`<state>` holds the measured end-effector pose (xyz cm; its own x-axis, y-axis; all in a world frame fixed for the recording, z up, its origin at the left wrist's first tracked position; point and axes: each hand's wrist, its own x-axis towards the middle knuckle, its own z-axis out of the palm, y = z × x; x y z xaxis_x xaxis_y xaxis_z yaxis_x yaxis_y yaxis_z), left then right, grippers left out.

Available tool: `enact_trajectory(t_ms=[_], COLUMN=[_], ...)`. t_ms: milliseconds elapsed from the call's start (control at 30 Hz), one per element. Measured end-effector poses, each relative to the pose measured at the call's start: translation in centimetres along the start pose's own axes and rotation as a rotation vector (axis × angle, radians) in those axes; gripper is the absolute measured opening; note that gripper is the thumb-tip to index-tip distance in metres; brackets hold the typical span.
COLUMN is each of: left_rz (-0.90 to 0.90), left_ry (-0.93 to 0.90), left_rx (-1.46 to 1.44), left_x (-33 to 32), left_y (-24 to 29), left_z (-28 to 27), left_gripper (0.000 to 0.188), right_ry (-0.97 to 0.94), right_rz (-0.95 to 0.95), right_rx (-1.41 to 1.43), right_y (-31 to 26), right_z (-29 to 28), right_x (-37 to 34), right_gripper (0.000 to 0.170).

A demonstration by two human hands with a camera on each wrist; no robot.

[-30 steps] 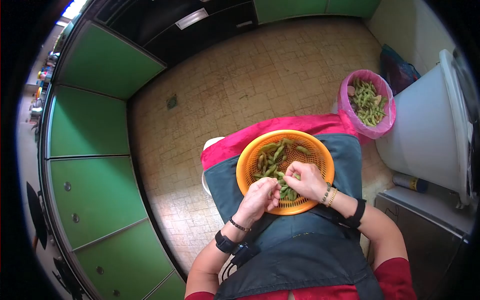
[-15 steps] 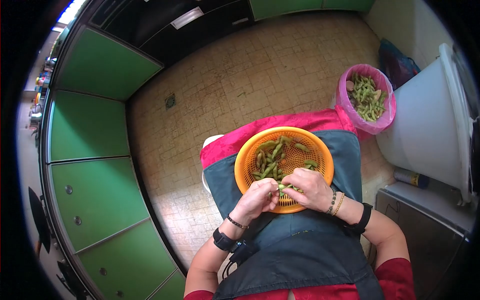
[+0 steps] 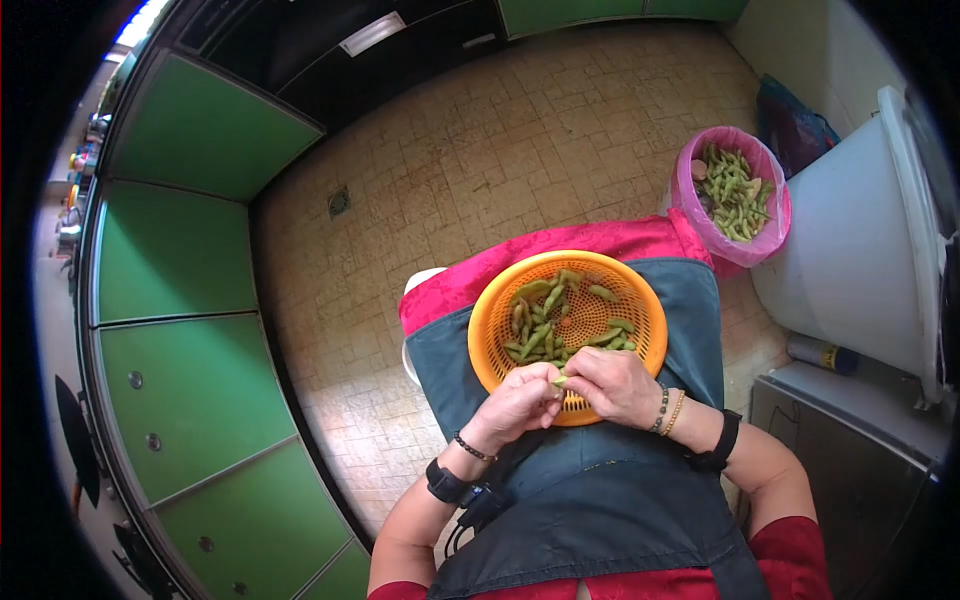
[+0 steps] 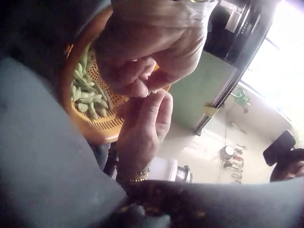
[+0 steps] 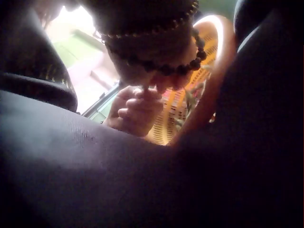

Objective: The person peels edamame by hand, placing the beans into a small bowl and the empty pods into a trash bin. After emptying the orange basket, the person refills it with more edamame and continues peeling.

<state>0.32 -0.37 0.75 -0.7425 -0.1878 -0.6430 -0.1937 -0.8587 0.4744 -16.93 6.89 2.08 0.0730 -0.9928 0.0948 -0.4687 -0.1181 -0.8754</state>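
Note:
Over the near rim of an orange plastic colander [image 3: 483,350], my two hands meet fingertip to fingertip. Between them shows a small green soybean pod [image 3: 560,381]. My left hand [image 3: 520,402] pinches it from the left with curled fingers. From the other side my right hand [image 3: 617,384] grips it with thumb and fingers. More green soybean pods [image 3: 538,325] lie in the colander, mostly on its left and near sides. In the left wrist view, the fingers hide most of the held pod.
The colander rests on the person's lap, on a dark apron [image 3: 690,300]. A pink-lined bin [image 3: 685,205] with several pods and scraps stands at the right, beside a large white tub [image 3: 830,270]. Green cabinets [image 3: 180,380] run along the left over a tiled floor [image 3: 420,170].
My right hand has drawn back from the pods toward the near rim, uncovering pods at the colander's right. The pod between the hands is now mostly covered by fingers. My left hand barely moved.

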Motion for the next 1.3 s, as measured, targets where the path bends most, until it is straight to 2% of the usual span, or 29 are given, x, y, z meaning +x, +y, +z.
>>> enact_trajectory(t_ms=[200,500,867,1067,1167,1300], left_rz=[0.047,0.063,0.093,0.082,0.099,0.105], left_ry=[-0.049,-0.079,0.014,0.081,0.124,0.205], left_rx=[-0.158,-0.198,-0.136,-0.141,-0.09,0.095], left_x=[-0.7,-0.4,0.4,0.6,0.7,0.4], left_y=[0.2,-0.2,-0.8,-0.7,-0.7,-0.5], left_z=[0.4,-0.4,-0.6,-0.4,0.0,1.1], left_gripper=[0.012,0.011,0.009,0.009,0.008,0.005], right_ry=[0.029,0.075,0.084,0.15,0.09,0.012], right_rz=[-0.02,-0.069,0.008,0.137,0.403,0.543], right_rx=[-0.001,0.011,-0.041,0.067,0.225,0.361], right_y=[-0.3,-0.1,-0.2,-0.3,-0.3,1.1], right_z=[0.2,0.5,0.9,1.7,1.6,1.8], right_x=[0.6,0.5,0.4,0.4,0.7,0.9], right_gripper=[0.008,0.008,0.014,0.015,0.015,0.021])
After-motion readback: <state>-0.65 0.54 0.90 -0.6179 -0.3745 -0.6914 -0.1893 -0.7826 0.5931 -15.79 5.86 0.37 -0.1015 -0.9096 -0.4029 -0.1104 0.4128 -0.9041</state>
